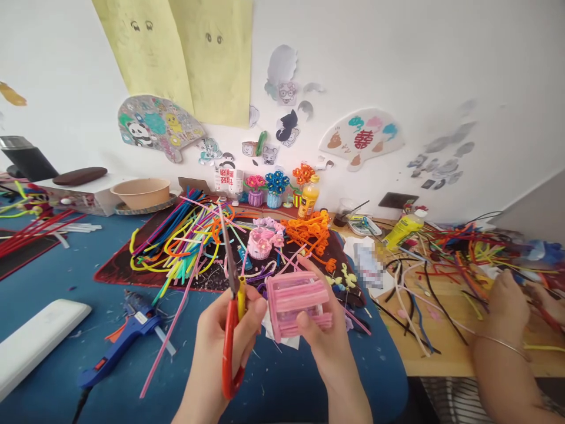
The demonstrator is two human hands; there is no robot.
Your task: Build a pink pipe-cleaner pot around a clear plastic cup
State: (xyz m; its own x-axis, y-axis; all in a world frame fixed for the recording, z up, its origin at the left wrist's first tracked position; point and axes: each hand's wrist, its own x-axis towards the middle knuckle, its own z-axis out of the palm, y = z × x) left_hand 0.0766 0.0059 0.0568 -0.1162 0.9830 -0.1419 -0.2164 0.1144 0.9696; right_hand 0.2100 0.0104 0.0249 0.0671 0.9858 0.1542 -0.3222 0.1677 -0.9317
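Note:
My left hand (229, 335) is closed around a pair of scissors (230, 347) with red handles and a yellow part, its blades pointing up and away from me. In my right hand (329, 335) is a small clear box wrapped with pink pipe cleaners (298, 297), gripped between thumb and fingers. The two hands are close together over the blue table (282, 394), scissors to the left of the box. A white scrap of paper (289, 341) lies below the box. Just beyond stands a pink flower pot (259, 244) made of pipe cleaners.
Colourful pipe cleaners (185, 235) and orange ones (309, 235) cover the dark mat (119, 259). A blue glue gun (128, 338) and a white case (44, 341) lie left. An orange drink bottle (309, 197) stands behind. At right, another person's arms (503, 347) rest over the wooden table (397, 341).

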